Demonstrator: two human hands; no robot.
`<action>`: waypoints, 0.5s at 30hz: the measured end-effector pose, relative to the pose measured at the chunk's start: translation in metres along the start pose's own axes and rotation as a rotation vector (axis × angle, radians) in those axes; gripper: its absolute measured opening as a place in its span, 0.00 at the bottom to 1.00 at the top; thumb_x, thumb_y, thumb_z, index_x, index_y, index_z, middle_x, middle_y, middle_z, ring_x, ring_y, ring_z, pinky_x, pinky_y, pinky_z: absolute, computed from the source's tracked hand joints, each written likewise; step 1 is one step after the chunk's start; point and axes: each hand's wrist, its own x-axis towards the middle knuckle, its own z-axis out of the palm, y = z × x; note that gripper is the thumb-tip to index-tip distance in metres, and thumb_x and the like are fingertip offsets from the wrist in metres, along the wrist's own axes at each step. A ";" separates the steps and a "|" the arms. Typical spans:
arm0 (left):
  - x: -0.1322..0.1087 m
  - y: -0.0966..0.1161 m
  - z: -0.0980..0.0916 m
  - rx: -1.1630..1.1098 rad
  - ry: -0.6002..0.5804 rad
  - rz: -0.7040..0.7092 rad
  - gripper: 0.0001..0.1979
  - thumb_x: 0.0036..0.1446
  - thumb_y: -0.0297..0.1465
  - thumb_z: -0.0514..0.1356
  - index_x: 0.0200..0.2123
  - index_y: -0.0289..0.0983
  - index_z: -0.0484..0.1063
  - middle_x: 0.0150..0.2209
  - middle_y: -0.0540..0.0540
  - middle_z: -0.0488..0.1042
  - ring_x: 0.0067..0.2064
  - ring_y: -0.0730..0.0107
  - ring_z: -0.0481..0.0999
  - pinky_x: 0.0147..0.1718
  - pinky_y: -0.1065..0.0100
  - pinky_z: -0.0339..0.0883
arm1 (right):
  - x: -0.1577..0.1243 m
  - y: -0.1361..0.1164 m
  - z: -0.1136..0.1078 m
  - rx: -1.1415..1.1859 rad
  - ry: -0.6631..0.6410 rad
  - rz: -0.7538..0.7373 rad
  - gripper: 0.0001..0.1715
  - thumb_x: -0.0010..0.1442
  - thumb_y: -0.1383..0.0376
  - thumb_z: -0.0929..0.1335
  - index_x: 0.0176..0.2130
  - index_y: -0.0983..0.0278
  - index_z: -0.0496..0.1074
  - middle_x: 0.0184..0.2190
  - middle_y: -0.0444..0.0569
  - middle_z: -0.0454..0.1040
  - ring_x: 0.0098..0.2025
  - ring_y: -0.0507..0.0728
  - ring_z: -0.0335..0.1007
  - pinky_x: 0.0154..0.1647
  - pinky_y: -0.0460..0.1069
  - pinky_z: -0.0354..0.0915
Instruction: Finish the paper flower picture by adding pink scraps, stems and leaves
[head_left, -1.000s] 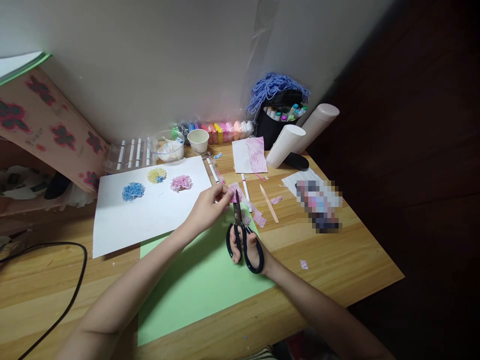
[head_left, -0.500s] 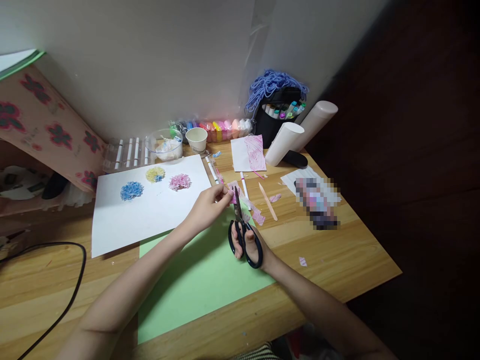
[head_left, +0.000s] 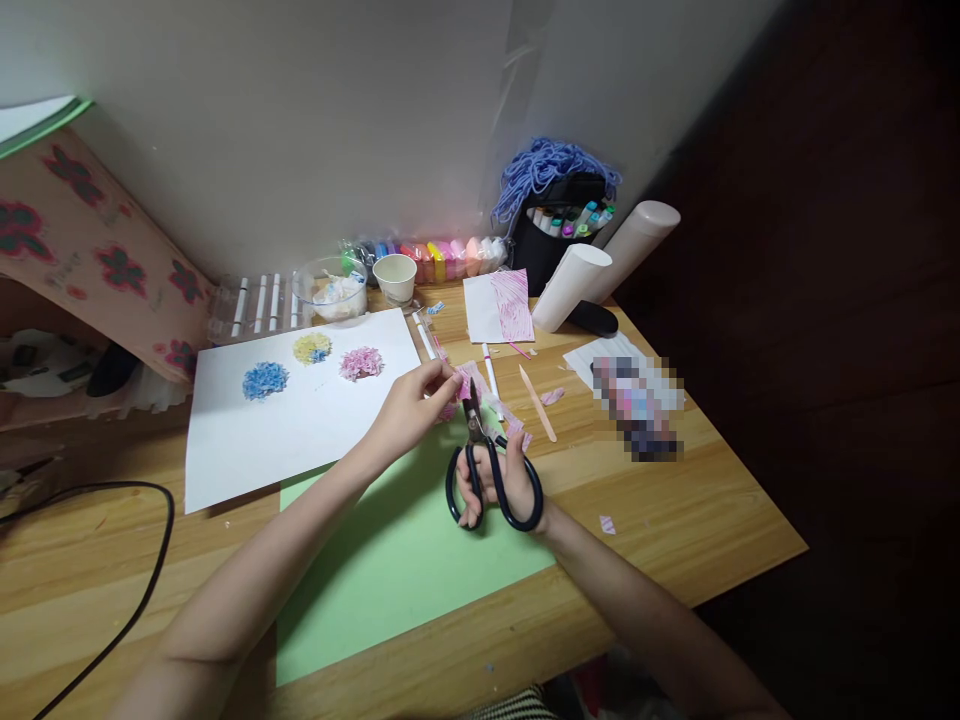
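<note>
My left hand [head_left: 411, 408] pinches a small piece of pink-scribbled paper [head_left: 466, 381] above the desk. My right hand [head_left: 501, 482] has its fingers through the black handles of a pair of scissors [head_left: 487, 470], whose blades are spread and point up at the paper. Both hands are over the far edge of a green sheet [head_left: 405, 560]. A white sheet [head_left: 292, 415] to the left carries three fluffy paper tufts: blue [head_left: 265, 380], yellow [head_left: 312, 347] and pink [head_left: 361, 363].
Pink paper scraps [head_left: 517, 428], a wooden stick [head_left: 537, 403] and markers [head_left: 491, 370] lie on the wooden desk [head_left: 675, 510]. Along the wall stand a paper cup [head_left: 395, 277], a clear bowl [head_left: 331, 290], coloured clay tubs [head_left: 442, 258], a marker case [head_left: 559, 240] and two paper rolls [head_left: 574, 285]. A black cable [head_left: 142, 590] curves at left.
The scissor handles have spread apart and the blades have opened. My right hand has shifted slightly up toward the pink paper. My left hand keeps its pinch.
</note>
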 end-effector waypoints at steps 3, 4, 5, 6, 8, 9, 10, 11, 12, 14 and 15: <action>0.002 -0.001 -0.003 -0.010 0.044 0.016 0.15 0.56 0.42 0.57 0.28 0.37 0.71 0.29 0.50 0.73 0.32 0.69 0.71 0.34 0.70 0.62 | -0.002 -0.007 0.001 0.090 -0.112 0.172 0.52 0.39 0.25 0.47 0.28 0.65 0.64 0.14 0.44 0.67 0.16 0.54 0.67 0.26 0.54 0.71; 0.003 -0.001 -0.003 -0.013 0.063 0.015 0.15 0.54 0.43 0.59 0.28 0.37 0.73 0.29 0.49 0.74 0.33 0.68 0.72 0.35 0.69 0.63 | -0.002 -0.007 0.002 0.090 -0.091 0.161 0.50 0.41 0.26 0.48 0.29 0.65 0.65 0.14 0.44 0.67 0.16 0.54 0.68 0.27 0.54 0.71; 0.003 -0.001 -0.004 -0.023 0.079 0.007 0.15 0.53 0.44 0.60 0.28 0.37 0.74 0.30 0.48 0.75 0.34 0.67 0.72 0.37 0.69 0.63 | -0.002 -0.007 0.003 0.078 -0.041 0.111 0.48 0.43 0.27 0.50 0.29 0.65 0.65 0.14 0.44 0.67 0.16 0.53 0.67 0.27 0.53 0.71; 0.003 0.000 -0.003 -0.042 0.087 -0.004 0.15 0.51 0.44 0.61 0.27 0.37 0.75 0.31 0.47 0.75 0.36 0.67 0.73 0.38 0.68 0.64 | -0.003 -0.006 0.004 0.056 0.032 0.035 0.45 0.45 0.28 0.53 0.30 0.65 0.65 0.14 0.43 0.67 0.17 0.53 0.67 0.27 0.53 0.71; 0.003 0.000 -0.001 -0.121 0.066 -0.035 0.15 0.49 0.44 0.63 0.27 0.37 0.78 0.33 0.46 0.76 0.38 0.65 0.73 0.39 0.67 0.65 | -0.002 -0.004 0.005 -0.010 0.198 -0.160 0.36 0.50 0.35 0.60 0.32 0.65 0.66 0.16 0.41 0.68 0.19 0.52 0.68 0.30 0.51 0.71; 0.002 0.001 0.000 -0.173 0.044 -0.053 0.15 0.48 0.44 0.64 0.27 0.37 0.78 0.34 0.45 0.76 0.39 0.64 0.73 0.38 0.67 0.65 | -0.002 -0.005 0.005 -0.044 0.267 -0.253 0.32 0.53 0.39 0.63 0.33 0.65 0.66 0.17 0.41 0.68 0.21 0.52 0.69 0.32 0.50 0.72; 0.001 0.002 0.003 -0.225 0.020 -0.068 0.15 0.48 0.44 0.64 0.27 0.37 0.79 0.35 0.45 0.76 0.39 0.64 0.73 0.36 0.68 0.66 | -0.002 -0.006 0.005 -0.070 0.322 -0.331 0.27 0.54 0.43 0.65 0.34 0.65 0.66 0.19 0.40 0.68 0.23 0.51 0.70 0.33 0.50 0.72; -0.001 0.002 0.005 -0.270 -0.002 -0.079 0.15 0.47 0.44 0.64 0.27 0.38 0.79 0.35 0.45 0.76 0.38 0.64 0.73 0.35 0.68 0.66 | -0.001 -0.007 0.005 -0.082 0.361 -0.394 0.23 0.55 0.47 0.67 0.36 0.65 0.66 0.20 0.40 0.68 0.24 0.51 0.70 0.34 0.50 0.73; -0.002 0.003 0.008 -0.301 -0.020 -0.084 0.14 0.47 0.43 0.65 0.27 0.38 0.79 0.35 0.45 0.76 0.38 0.65 0.73 0.34 0.68 0.66 | -0.001 -0.009 0.004 -0.079 0.389 -0.444 0.21 0.56 0.50 0.68 0.37 0.64 0.66 0.19 0.39 0.68 0.23 0.51 0.70 0.34 0.51 0.73; -0.005 0.004 0.013 -0.326 -0.040 -0.074 0.13 0.47 0.42 0.65 0.27 0.38 0.80 0.35 0.45 0.77 0.38 0.66 0.74 0.38 0.68 0.66 | 0.000 -0.013 0.001 -0.047 0.432 -0.510 0.19 0.55 0.52 0.69 0.36 0.64 0.66 0.18 0.37 0.66 0.21 0.51 0.68 0.32 0.51 0.74; -0.007 0.005 0.016 -0.327 -0.046 -0.066 0.12 0.47 0.41 0.65 0.27 0.38 0.80 0.35 0.45 0.77 0.39 0.66 0.74 0.40 0.67 0.66 | 0.001 -0.015 -0.001 -0.034 0.451 -0.530 0.18 0.55 0.52 0.70 0.35 0.63 0.65 0.16 0.37 0.66 0.19 0.50 0.67 0.30 0.50 0.74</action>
